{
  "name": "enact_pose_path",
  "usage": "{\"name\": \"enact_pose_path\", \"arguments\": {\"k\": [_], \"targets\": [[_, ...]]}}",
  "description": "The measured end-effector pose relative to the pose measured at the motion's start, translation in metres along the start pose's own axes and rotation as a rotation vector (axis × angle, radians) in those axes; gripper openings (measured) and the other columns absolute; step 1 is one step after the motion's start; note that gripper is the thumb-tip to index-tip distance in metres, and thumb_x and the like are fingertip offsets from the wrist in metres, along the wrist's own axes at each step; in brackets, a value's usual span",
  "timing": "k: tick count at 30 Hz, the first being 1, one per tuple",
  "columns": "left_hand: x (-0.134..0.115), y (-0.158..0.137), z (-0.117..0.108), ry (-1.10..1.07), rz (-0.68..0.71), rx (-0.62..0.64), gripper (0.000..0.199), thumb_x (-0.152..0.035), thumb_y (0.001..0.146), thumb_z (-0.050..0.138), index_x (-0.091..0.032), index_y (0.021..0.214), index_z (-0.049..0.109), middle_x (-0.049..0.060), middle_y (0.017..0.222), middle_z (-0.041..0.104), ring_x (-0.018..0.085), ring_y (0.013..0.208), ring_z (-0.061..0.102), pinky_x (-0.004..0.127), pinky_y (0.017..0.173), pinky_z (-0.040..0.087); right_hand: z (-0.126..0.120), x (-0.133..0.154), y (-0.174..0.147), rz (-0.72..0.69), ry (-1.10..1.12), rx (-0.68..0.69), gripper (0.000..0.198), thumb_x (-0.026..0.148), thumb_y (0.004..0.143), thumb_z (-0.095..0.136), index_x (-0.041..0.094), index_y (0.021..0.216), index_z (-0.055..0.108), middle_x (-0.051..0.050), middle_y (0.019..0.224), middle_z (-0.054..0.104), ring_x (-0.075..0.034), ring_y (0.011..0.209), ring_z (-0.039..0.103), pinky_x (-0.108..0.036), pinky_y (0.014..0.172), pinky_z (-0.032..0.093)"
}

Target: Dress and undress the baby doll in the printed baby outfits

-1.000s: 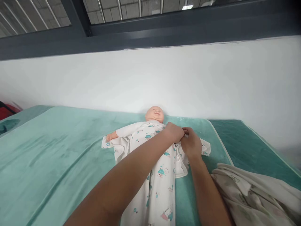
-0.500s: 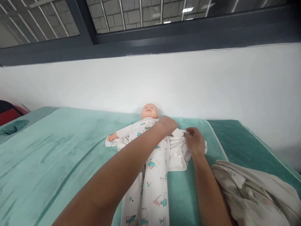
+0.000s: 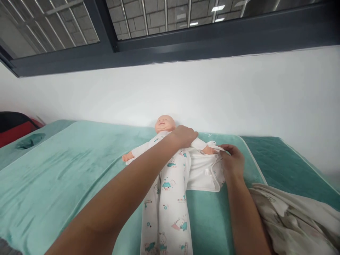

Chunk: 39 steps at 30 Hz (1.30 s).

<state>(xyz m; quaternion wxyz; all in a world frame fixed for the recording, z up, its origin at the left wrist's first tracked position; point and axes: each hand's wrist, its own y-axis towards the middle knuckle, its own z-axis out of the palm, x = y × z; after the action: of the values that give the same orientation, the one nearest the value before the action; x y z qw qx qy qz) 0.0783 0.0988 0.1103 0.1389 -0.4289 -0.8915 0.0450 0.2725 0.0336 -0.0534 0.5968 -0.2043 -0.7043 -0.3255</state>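
A baby doll (image 3: 165, 123) lies on its back, in long white printed pants (image 3: 170, 198) and white sleeves. My left forearm crosses its body, and my left hand (image 3: 185, 136) is closed around the doll's upper arm on the right side. That arm's small hand (image 3: 209, 150) shows beyond the sleeve. Just right of it, my right hand (image 3: 233, 159) pinches the edge of a white baby jacket (image 3: 203, 173), which lies spread under and beside the doll. The jacket's edge is stretched toward my right fingers. My left fingertips are partly hidden.
A pale green sheet (image 3: 66, 170) covers the bed, with a darker green section (image 3: 287, 159) at the right. A crumpled beige cloth (image 3: 294, 216) lies at lower right. Behind stands a white wall (image 3: 239, 88) under a dark window frame (image 3: 186, 46). A red and black item (image 3: 16, 127) is at far left.
My right hand has moved right with the jacket edge, and the doll's hand on that side is now uncovered. My left hand stays at the doll's upper arm. The view has shifted slightly.
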Motion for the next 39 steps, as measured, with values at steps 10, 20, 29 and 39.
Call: {"name": "enact_pose_path", "arguments": {"k": [10, 20, 29, 39], "targets": [[-0.013, 0.011, 0.016, -0.057, 0.015, 0.044, 0.028, -0.013, 0.084, 0.054, -0.016, 0.111, 0.061, 0.015, 0.105, 0.070, 0.028, 0.092, 0.068, 0.038, 0.076, 0.049, 0.002, 0.020, -0.006, 0.302, 0.490, 0.040, 0.031, 0.014, 0.049, 0.073, 0.018, 0.079, 0.066, -0.001, 0.088, 0.072, -0.012, 0.066, 0.063, -0.023, 0.057, 0.050], [-0.026, 0.027, 0.037, -0.123, 0.024, 0.057, 0.032, -0.014, 0.083, 0.057, -0.017, 0.114, 0.059, 0.013, 0.103, 0.071, 0.028, 0.091, 0.069, 0.038, 0.075, 0.052, 0.003, 0.005, 0.001, 0.474, 0.615, 0.016, 0.026, 0.014, 0.054, 0.066, 0.019, 0.080, 0.064, -0.001, 0.090, 0.074, -0.013, 0.075, 0.068, -0.023, 0.061, 0.056], [-0.040, -0.002, 0.040, -0.170, -0.111, -0.120, 0.028, -0.018, 0.087, 0.053, -0.014, 0.114, 0.058, 0.015, 0.124, 0.061, 0.029, 0.116, 0.056, 0.045, 0.094, 0.046, 0.009, 0.025, -0.016, 0.122, 0.199, -0.116, 0.017, 0.020, 0.066, 0.056, 0.020, 0.080, 0.065, -0.006, 0.096, 0.073, -0.023, 0.095, 0.066, -0.040, 0.087, 0.051], [0.004, -0.116, 0.129, -1.124, -0.646, -0.876, 0.029, -0.032, 0.097, 0.042, -0.021, 0.117, 0.060, 0.007, 0.133, 0.059, 0.016, 0.127, 0.053, 0.033, 0.112, 0.038, 0.054, 0.052, -0.076, -0.471, -0.451, 0.355, 0.035, 0.031, 0.092, 0.037, 0.023, 0.110, 0.066, -0.008, 0.132, 0.063, -0.024, 0.132, 0.049, -0.053, 0.117, 0.020]]}}
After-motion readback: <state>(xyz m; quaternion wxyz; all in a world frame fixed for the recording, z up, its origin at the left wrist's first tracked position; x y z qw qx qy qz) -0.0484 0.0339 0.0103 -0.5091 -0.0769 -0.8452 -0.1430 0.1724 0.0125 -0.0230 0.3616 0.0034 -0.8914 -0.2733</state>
